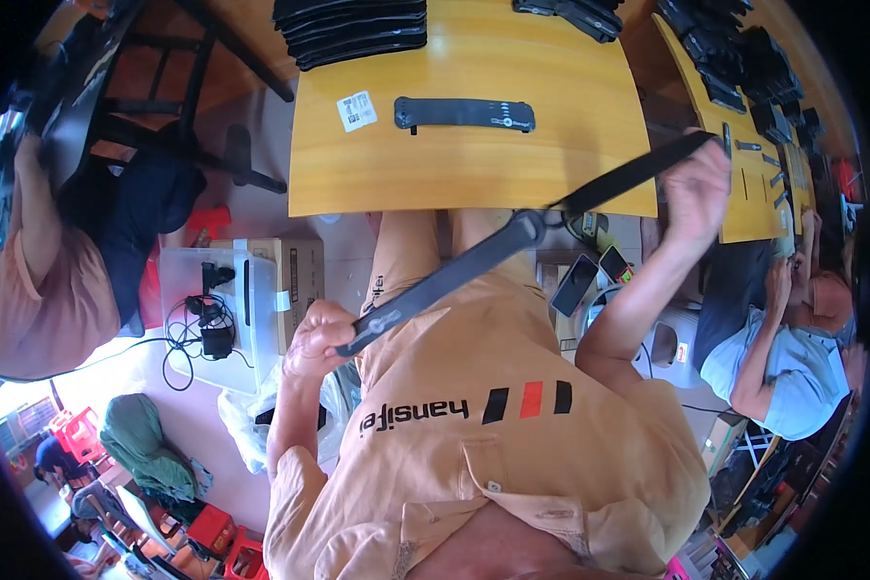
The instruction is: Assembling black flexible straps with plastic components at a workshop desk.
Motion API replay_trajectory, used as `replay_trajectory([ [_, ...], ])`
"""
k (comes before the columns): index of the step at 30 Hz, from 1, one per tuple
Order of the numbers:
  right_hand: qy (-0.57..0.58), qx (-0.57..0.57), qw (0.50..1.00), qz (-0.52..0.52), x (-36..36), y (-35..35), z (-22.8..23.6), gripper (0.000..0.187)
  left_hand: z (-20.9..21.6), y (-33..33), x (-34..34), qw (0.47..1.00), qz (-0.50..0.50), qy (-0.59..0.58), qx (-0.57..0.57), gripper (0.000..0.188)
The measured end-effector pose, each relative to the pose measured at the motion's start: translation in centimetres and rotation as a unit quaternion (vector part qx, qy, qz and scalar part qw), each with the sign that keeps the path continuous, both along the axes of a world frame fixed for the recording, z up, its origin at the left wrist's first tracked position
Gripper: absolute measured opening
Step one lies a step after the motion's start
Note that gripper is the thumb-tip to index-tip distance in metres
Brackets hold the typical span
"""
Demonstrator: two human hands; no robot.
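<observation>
Left grip (pixel 319 338) and right grip (pixel 698 188) hold a black belt's (pixel 445 282) ends, apparently straightening it; next, laying it inside the worktop's (pixel 454 174) near edge likely needs lowering both.

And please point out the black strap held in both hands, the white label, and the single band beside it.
Black strap (pixel 445 282): head view, its lower section.
White label (pixel 357 111): head view, its middle.
Single band (pixel 462 113): head view, its middle.

Translucent bin (pixel 180 275) (with black adapters (pixel 218 342))
</observation>
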State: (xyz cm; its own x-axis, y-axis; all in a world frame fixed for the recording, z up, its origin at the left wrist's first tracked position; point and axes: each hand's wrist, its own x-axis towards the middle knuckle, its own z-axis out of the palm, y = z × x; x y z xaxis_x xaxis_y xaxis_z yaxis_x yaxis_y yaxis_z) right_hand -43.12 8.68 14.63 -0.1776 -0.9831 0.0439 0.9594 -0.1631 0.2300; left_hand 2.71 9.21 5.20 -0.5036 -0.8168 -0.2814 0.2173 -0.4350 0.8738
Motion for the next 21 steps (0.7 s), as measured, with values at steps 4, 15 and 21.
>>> replay_trajectory([
  [4,0.07,-0.021,0.98,-0.184,-6.2,2.9,3.5,0.013,1.3,-1.8,4.4,0.978,0.092,0.14,0.121,0.039],
  [15,0.79,0.273,0.509,-0.206,-2.6,4.9,1.1,0.018,-4.2,-9.9,-4.2,0.981,0.121,-0.137,0.059,0.04],
  [21,0.877,0.389,0.209,-0.189,-1.2,4.5,1.8,0.021,-4.6,-9.2,-4.5,0.935,0.095,-0.326,0.104,0.059],
])
